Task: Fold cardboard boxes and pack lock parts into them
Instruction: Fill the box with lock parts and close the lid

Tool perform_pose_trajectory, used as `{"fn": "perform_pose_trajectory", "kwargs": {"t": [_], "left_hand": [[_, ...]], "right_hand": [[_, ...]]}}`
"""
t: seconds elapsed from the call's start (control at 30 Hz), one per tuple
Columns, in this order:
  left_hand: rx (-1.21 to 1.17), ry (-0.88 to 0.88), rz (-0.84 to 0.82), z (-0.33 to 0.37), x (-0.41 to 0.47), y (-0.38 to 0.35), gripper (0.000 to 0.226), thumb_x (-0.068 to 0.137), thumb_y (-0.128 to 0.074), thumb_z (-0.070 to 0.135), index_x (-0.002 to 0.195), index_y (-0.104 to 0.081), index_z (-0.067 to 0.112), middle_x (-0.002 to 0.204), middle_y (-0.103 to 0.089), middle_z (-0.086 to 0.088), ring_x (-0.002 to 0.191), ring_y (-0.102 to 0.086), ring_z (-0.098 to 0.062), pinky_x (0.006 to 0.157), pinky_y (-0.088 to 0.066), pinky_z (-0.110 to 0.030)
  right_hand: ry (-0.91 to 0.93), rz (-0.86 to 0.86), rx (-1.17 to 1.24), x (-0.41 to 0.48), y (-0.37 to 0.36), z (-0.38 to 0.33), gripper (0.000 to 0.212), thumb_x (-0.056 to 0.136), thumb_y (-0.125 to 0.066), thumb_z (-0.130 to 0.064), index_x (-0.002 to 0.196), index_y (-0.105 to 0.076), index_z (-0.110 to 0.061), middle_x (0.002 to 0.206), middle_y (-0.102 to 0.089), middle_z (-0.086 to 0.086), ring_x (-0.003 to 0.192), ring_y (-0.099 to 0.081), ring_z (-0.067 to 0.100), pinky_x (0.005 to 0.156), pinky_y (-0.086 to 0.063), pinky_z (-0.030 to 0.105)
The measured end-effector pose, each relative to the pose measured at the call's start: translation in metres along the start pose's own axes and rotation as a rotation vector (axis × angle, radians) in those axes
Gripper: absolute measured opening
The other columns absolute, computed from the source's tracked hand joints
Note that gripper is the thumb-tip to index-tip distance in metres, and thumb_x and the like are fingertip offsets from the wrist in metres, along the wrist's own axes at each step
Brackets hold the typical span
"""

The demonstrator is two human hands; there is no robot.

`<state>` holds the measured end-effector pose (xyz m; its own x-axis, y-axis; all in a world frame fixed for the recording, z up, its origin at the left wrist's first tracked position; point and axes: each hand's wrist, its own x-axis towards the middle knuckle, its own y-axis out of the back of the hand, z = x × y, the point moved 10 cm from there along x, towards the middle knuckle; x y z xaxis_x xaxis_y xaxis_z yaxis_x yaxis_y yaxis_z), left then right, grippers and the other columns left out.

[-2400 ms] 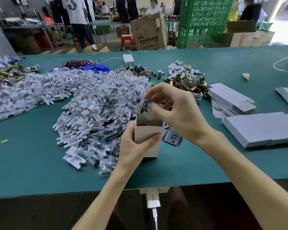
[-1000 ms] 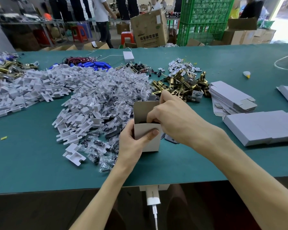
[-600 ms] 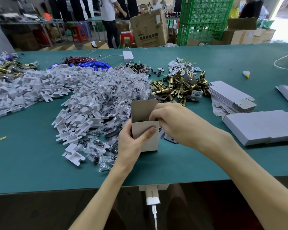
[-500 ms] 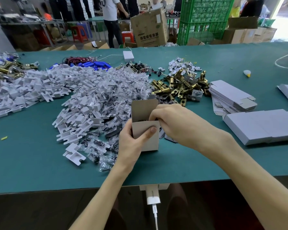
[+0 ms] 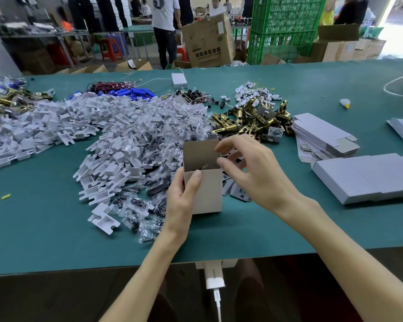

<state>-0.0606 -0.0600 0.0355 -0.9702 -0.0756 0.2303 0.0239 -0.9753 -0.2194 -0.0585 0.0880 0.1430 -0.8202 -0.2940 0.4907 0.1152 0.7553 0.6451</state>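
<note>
Many white plastic parts (image 5: 116, 145) cover the teal table (image 5: 44, 228) before green crates (image 5: 286, 26).

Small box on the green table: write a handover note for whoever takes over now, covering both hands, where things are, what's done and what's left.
Left hand grips the small box, upright on the table, thumb on its front wall.
Right hand hovers by the open top, fingers relaxed, holding nothing.
Brass lock parts lie behind the box, bagged parts to its left, flat boxes to the right.
Done: box folded; something glints inside, unclear what.
Left: probably add any missing parts, shut the top flap, then the next box.
</note>
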Motion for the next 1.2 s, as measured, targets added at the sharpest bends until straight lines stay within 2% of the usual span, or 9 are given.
{"fn": "perform_pose_trajectory", "kwargs": {"t": [0.1, 0.2, 0.3, 0.5, 0.63, 0.83, 0.93, 1.03, 1.2], "left_hand": [[-0.016, -0.029, 0.025, 0.003, 0.001, 0.003, 0.025, 0.102, -0.056, 0.048, 0.117, -0.067, 0.032, 0.103, -0.073, 0.006, 0.089, -0.070, -0.011, 0.067, -0.058, -0.028], [-0.013, -0.096, 0.058, 0.010, 0.002, 0.006, 0.032, 0.106, -0.053, 0.038, 0.137, -0.058, 0.037, 0.114, -0.071, 0.002, 0.096, -0.070, -0.014, 0.071, -0.060, -0.028], [0.020, -0.165, 0.114, 0.017, 0.002, 0.013, 0.043, 0.104, -0.056, 0.034, 0.145, -0.049, 0.045, 0.119, -0.067, -0.012, 0.096, -0.069, -0.019, 0.075, -0.061, -0.033], [0.033, -0.213, 0.141, 0.021, 0.000, 0.015, 0.034, 0.103, -0.059, 0.027, 0.135, -0.051, 0.035, 0.114, -0.069, -0.013, 0.093, -0.070, -0.020, 0.072, -0.059, -0.031], [0.032, -0.220, 0.142, 0.021, 0.000, 0.015, 0.033, 0.103, -0.059, 0.027, 0.134, -0.052, 0.036, 0.116, -0.069, -0.013, 0.095, -0.071, -0.023, 0.072, -0.060, -0.032], [0.048, -0.227, 0.131, 0.020, 0.001, 0.015, 0.025, 0.106, -0.057, 0.025, 0.131, -0.060, 0.028, 0.111, -0.070, -0.006, 0.094, -0.068, -0.019, 0.070, -0.059, -0.029], [0.065, -0.200, 0.120, 0.018, 0.001, 0.014, 0.021, 0.105, -0.057, 0.030, 0.124, -0.064, 0.026, 0.107, -0.070, 0.002, 0.090, -0.067, -0.012, 0.067, -0.058, -0.027], [0.065, -0.177, 0.118, 0.016, 0.000, 0.014, 0.019, 0.102, -0.059, 0.040, 0.117, -0.065, 0.030, 0.104, -0.070, 0.000, 0.088, -0.065, -0.016, 0.066, -0.058, -0.031], [0.068, -0.200, 0.127, 0.020, -0.001, 0.013, 0.024, 0.102, -0.054, 0.043, 0.111, -0.065, 0.023, 0.096, -0.068, 0.012, 0.080, -0.062, -0.005, 0.060, -0.056, -0.026]], "right_hand": [[-0.103, -0.031, 0.198, -0.008, -0.018, 0.021, 0.023, 0.099, -0.066, -0.017, 0.122, -0.062, -0.021, 0.118, -0.066, -0.006, 0.114, -0.062, 0.004, 0.089, -0.054, 0.023], [-0.172, 0.018, 0.424, -0.016, -0.029, 0.033, 0.030, 0.099, -0.067, -0.015, 0.125, -0.058, -0.027, 0.106, -0.071, -0.008, 0.097, -0.070, 0.006, 0.083, -0.055, 0.024], [-0.191, 0.107, 0.522, -0.021, -0.033, 0.038, 0.032, 0.098, -0.068, -0.016, 0.125, -0.054, -0.029, 0.105, -0.075, -0.009, 0.088, -0.072, 0.011, 0.075, -0.056, 0.024], [-0.175, 0.182, 0.475, -0.027, -0.039, 0.041, 0.029, 0.102, -0.064, -0.020, 0.128, -0.058, -0.031, 0.112, -0.071, -0.010, 0.102, -0.068, 0.010, 0.080, -0.053, 0.017], [-0.184, 0.211, 0.474, -0.030, -0.043, 0.044, 0.028, 0.103, -0.061, -0.024, 0.129, -0.060, -0.034, 0.116, -0.069, -0.013, 0.112, -0.065, 0.011, 0.089, -0.055, 0.027], [-0.161, 0.266, 0.469, -0.033, -0.045, 0.042, 0.028, 0.104, -0.059, -0.023, 0.130, -0.062, -0.030, 0.117, -0.067, -0.018, 0.116, -0.064, 0.012, 0.093, -0.052, 0.022], [-0.151, 0.271, 0.453, -0.033, -0.048, 0.041, 0.025, 0.105, -0.057, -0.022, 0.129, -0.063, -0.024, 0.121, -0.068, -0.015, 0.114, -0.064, 0.014, 0.092, -0.054, 0.030], [-0.159, 0.274, 0.455, -0.034, -0.051, 0.042, 0.021, 0.106, -0.055, -0.022, 0.125, -0.063, -0.021, 0.118, -0.068, -0.011, 0.109, -0.065, 0.018, 0.088, -0.056, 0.036], [-0.155, 0.283, 0.503, -0.035, -0.047, 0.035, 0.018, 0.106, -0.054, -0.027, 0.115, -0.065, -0.017, 0.108, -0.069, -0.006, 0.098, -0.066, 0.016, 0.081, -0.049, 0.022]]}}
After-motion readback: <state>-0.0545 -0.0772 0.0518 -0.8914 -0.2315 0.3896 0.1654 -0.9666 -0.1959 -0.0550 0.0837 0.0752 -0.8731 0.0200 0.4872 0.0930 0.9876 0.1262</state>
